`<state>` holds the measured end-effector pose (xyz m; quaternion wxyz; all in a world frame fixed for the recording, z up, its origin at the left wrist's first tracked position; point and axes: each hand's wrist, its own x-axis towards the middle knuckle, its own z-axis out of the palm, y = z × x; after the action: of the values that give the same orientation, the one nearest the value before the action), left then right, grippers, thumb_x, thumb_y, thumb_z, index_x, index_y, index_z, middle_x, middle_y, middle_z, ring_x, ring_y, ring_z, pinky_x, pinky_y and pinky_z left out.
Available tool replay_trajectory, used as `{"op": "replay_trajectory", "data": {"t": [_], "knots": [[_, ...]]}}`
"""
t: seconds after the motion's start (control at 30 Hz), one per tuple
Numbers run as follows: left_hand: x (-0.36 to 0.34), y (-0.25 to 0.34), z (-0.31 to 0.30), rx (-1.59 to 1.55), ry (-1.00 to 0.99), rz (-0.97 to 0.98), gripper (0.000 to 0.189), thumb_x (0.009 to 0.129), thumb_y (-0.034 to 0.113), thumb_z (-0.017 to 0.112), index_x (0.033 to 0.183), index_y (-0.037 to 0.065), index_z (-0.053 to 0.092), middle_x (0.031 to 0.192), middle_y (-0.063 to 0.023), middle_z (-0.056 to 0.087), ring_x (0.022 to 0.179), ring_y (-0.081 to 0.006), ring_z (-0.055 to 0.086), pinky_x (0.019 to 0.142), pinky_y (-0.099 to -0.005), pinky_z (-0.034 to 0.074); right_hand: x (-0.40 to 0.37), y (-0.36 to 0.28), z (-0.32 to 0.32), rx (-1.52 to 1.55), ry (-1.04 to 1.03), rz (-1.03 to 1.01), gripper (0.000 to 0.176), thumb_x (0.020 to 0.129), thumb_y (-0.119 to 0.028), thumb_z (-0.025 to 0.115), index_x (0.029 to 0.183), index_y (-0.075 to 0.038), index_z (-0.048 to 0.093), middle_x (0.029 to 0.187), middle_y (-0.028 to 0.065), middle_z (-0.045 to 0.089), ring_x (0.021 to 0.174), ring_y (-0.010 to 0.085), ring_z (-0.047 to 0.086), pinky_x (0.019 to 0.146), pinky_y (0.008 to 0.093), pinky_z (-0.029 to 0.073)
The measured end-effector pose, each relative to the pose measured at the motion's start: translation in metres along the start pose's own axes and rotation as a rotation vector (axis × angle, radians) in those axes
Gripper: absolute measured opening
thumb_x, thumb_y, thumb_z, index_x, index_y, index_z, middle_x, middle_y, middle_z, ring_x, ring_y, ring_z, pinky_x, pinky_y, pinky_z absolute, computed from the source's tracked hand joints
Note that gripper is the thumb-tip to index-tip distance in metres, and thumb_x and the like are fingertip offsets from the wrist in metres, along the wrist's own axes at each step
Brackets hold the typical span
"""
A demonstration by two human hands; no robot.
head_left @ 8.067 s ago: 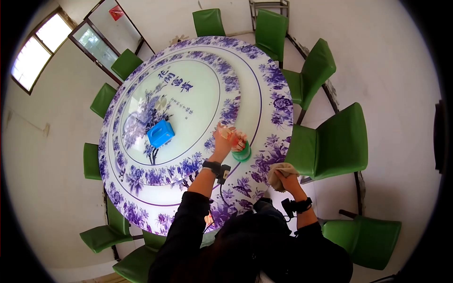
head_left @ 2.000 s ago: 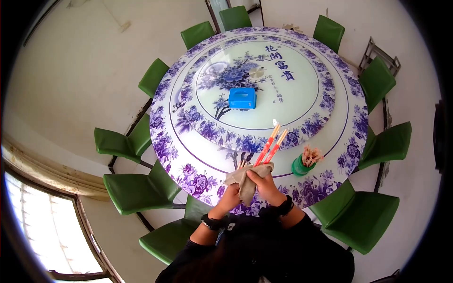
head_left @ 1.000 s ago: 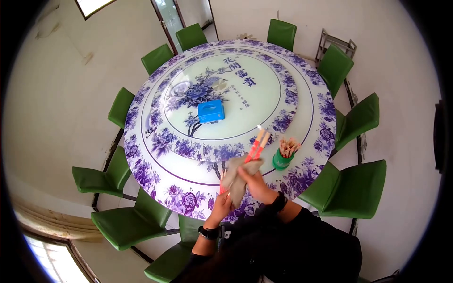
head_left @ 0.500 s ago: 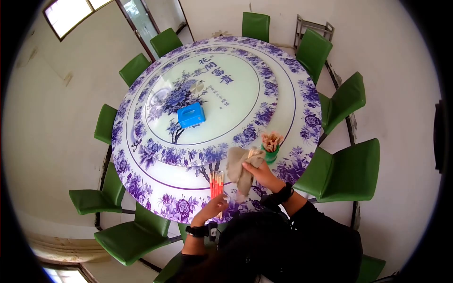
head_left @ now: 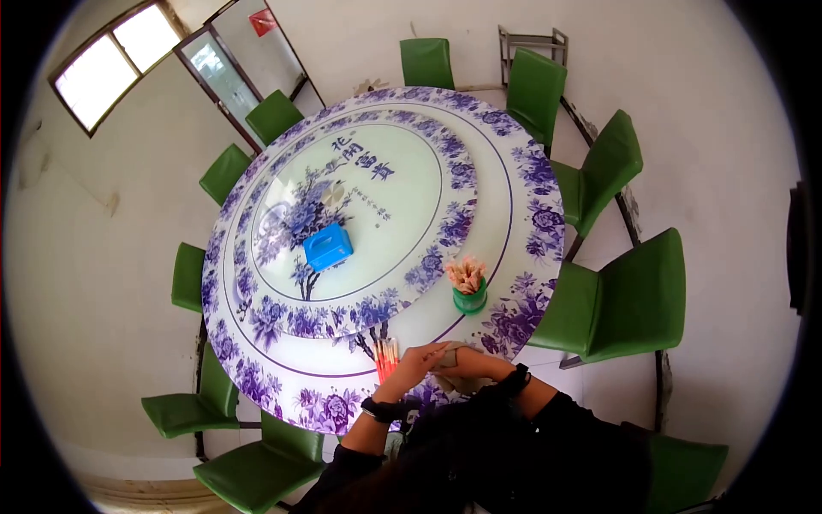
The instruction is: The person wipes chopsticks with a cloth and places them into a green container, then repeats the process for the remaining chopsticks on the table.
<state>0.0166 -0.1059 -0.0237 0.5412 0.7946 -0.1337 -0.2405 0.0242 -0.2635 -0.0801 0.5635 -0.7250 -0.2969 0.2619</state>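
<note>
My left hand [head_left: 415, 367] and my right hand [head_left: 467, 363] meet at the table's near edge, closed together over a crumpled beige cloth [head_left: 463, 384]. Part of the cloth shows between the fingers and more hangs below; anything inside it is hidden. Just left of my left hand lies a bundle of sticks with red lower parts and pale ends [head_left: 386, 356], looking like chopsticks. Beyond my right hand stands a green cup [head_left: 470, 300] filled with pinkish-tan thin pieces [head_left: 466, 274], too small to name surely.
A blue tissue box [head_left: 328, 248] sits on the glass turntable [head_left: 402, 197] of the round, purple-flowered table [head_left: 514, 214]. Green chairs [head_left: 642, 295] surround it. A metal rack [head_left: 533, 41] stands by the far wall, and a door [head_left: 221, 81] is at the back left.
My right hand has drawn the cloth toward me, away from the green cup. My left hand has left the red-ended sticks and joined it at the cloth. The camera view has shifted.
</note>
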Motion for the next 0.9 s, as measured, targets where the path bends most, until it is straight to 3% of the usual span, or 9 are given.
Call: {"op": "replay_trajectory", "data": {"t": [0.03,0.23,0.37,0.5,0.6,0.63,0.73,0.87,0.9], "knots": [[0.003,-0.004,0.003,0.052,-0.007,0.101,0.027,0.083,0.014,0.042,0.109,0.007,0.049,0.074,-0.0021,0.055,0.06,-0.0059,0.045,0.054,-0.0192,0.04,-0.003,0.01,0.003,0.068,0.017,0.166,0.036,0.072,-0.023,0.057,0.099,0.0,0.05,0.093,0.0127,0.054,0.087,0.0193,0.05,0.074,0.0279,0.039],[0.019,-0.02,0.002,-0.096,-0.071,0.039,0.027,0.085,0.016,0.039,0.104,0.001,0.051,0.066,-0.0018,0.053,0.053,-0.0069,0.043,0.05,-0.019,0.038,-0.022,-0.004,-0.009,0.265,0.141,0.057,0.034,0.07,-0.02,0.059,0.096,-0.001,0.051,0.089,0.01,0.055,0.084,0.0168,0.05,0.074,0.0271,0.039],[0.022,-0.005,-0.018,-0.137,0.041,0.08,0.033,0.086,0.021,0.033,0.097,0.0,0.056,0.058,-0.0019,0.051,0.051,-0.0069,0.043,0.05,-0.02,0.037,-0.029,0.0,-0.022,0.118,0.125,0.068,0.026,0.069,-0.019,0.059,0.088,-0.003,0.053,0.082,0.008,0.055,0.079,0.016,0.05,0.072,0.0275,0.039],[0.026,-0.009,-0.037,-0.54,0.121,0.1,0.035,0.083,0.027,0.042,0.08,-0.005,0.056,0.066,-0.0073,0.055,0.053,-0.0092,0.045,0.047,-0.0204,0.035,-0.045,-0.009,-0.035,0.196,0.11,0.152,0.022,0.071,-0.021,0.059,0.085,-0.005,0.055,0.08,0.0064,0.055,0.078,0.0151,0.049,0.071,0.027,0.038],[0.028,-0.004,-0.023,-0.451,0.094,0.153,0.033,0.08,0.028,0.048,0.083,-0.004,0.054,0.07,-0.0083,0.055,0.054,-0.0098,0.047,0.05,-0.0208,0.038,-0.048,-0.002,-0.036,0.105,0.164,0.068,0.02,0.071,-0.02,0.06,0.084,-0.005,0.055,0.078,0.0063,0.055,0.078,0.0154,0.049,0.071,0.0267,0.038],[0.029,-0.006,-0.014,-0.599,0.025,0.113,0.02,0.079,0.012,0.045,0.09,-0.004,0.051,0.076,-0.0077,0.056,0.056,-0.0102,0.048,0.052,-0.0204,0.039,-0.047,-0.007,-0.033,0.147,0.208,0.061,0.017,0.072,-0.017,0.057,0.081,-0.004,0.054,0.076,0.0067,0.054,0.075,0.0149,0.049,0.069,0.0265,0.039],[0.038,-0.013,0.011,-0.383,-0.181,0.012,0.02,0.082,0.016,0.044,0.088,-0.002,0.051,0.073,-0.0057,0.054,0.055,-0.011,0.05,0.053,-0.0219,0.04,-0.04,-0.009,-0.03,0.192,0.235,0.038,0.019,0.071,-0.017,0.059,0.083,-0.003,0.054,0.077,0.0073,0.054,0.075,0.0157,0.049,0.07,0.0267,0.039],[0.05,0.0,0.005,-0.428,-0.082,0.055,0.023,0.084,0.018,0.041,0.083,-0.002,0.052,0.063,-0.005,0.053,0.053,-0.0111,0.05,0.051,-0.0216,0.04,-0.049,-0.026,-0.039,0.268,0.329,0.145,0.025,0.069,-0.019,0.062,0.088,-0.005,0.055,0.081,0.0068,0.055,0.078,0.0176,0.051,0.073,0.0275,0.038],[0.052,0.007,-0.004,-0.369,-0.074,0.126,0.025,0.084,0.018,0.041,0.082,-0.003,0.052,0.059,-0.0056,0.052,0.052,-0.0114,0.05,0.05,-0.0224,0.04,-0.05,0.001,-0.04,0.118,0.387,0.089,0.025,0.069,-0.02,0.061,0.089,-0.006,0.056,0.083,0.0087,0.055,0.08,0.0201,0.051,0.074,0.0284,0.038]]}}
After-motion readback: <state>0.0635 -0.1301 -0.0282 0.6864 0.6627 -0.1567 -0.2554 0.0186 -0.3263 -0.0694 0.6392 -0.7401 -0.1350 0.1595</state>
